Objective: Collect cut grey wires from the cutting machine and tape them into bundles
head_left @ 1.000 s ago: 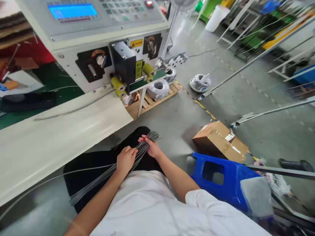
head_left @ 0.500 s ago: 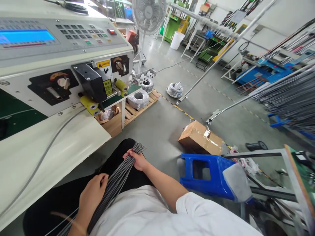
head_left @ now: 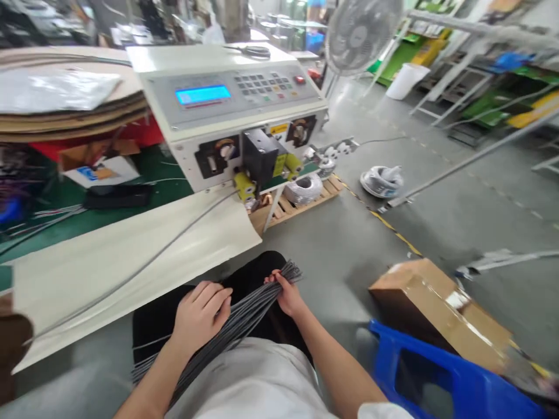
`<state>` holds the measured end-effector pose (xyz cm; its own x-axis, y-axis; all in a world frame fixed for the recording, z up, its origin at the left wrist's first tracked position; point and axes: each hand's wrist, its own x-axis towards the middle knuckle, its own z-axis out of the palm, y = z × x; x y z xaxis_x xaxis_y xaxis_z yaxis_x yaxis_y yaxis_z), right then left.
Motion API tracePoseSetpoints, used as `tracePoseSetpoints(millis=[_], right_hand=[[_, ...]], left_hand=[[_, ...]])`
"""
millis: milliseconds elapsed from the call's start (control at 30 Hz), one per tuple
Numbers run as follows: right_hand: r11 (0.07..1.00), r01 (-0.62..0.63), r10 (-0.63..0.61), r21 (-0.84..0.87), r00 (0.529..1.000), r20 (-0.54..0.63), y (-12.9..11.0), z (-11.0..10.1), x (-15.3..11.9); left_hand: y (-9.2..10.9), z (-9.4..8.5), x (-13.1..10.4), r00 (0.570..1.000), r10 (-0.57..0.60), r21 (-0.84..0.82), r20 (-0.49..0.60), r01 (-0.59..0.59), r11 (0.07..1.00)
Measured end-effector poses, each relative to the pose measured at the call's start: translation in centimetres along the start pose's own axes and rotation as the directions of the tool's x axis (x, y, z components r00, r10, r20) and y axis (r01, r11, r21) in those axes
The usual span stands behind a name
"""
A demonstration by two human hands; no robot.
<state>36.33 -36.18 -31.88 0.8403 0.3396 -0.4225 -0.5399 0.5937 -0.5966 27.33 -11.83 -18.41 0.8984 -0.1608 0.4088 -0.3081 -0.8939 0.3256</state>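
A long bundle of thin grey cables lies slantwise over my lap, its cut ends fanning out at the upper right. My right hand is closed around the bundle just below those ends. Against the bundle's left side rests my left hand, fingers curled and pressed together; its palm is hidden, so whatever it holds cannot be seen. A few strands stray apart under my left forearm. Ahead stands a wire-cutting machine with a lit blue display. From its yellow rollers, a single grey cable runs down a cream chute.
On the right are a cardboard box and a blue plastic stool. Cable coils sit on a wooden pallet beneath the machine, and another coil lies on the floor. Behind stands a fan.
The view has swung left, bringing more of the machine and the green bench into sight. My right hand still grips the bundle; my left hand has shifted slightly, its fingers reaching further across the cables.
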Motion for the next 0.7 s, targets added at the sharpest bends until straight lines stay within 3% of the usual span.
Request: tracePoseSetpoints(millis=[133, 300, 467, 700], right_hand=[[1.0, -0.015, 0.015, -0.025, 1.0, 0.01, -0.1, 0.5, -0.2], [0.996, -0.027, 0.022, -0.086, 0.998, -0.052, -0.3, 0.5, -0.5], [0.995, -0.042, 0.036, -0.095, 0.997, -0.063, -0.1, -0.4, -0.2], [0.992, -0.033, 0.023, -0.121, 0.996, -0.086, 0.2, -1.2, 0.2]], left_hand=[[-0.4, -3.2, 4.3, 0.976, -0.049, 0.169, -0.211, 0.085, 0.982], [-1.8, -5.0, 7.0, 0.941, -0.179, 0.304, -0.288, 0.267, 0.915], [-3.0, -4.9, 7.3, 0.91, -0.297, 0.355, -0.29, 0.39, 0.85], [-3.3, -4.4, 5.5, 0.889, -0.362, 0.392, -0.28, 0.451, 0.802]])
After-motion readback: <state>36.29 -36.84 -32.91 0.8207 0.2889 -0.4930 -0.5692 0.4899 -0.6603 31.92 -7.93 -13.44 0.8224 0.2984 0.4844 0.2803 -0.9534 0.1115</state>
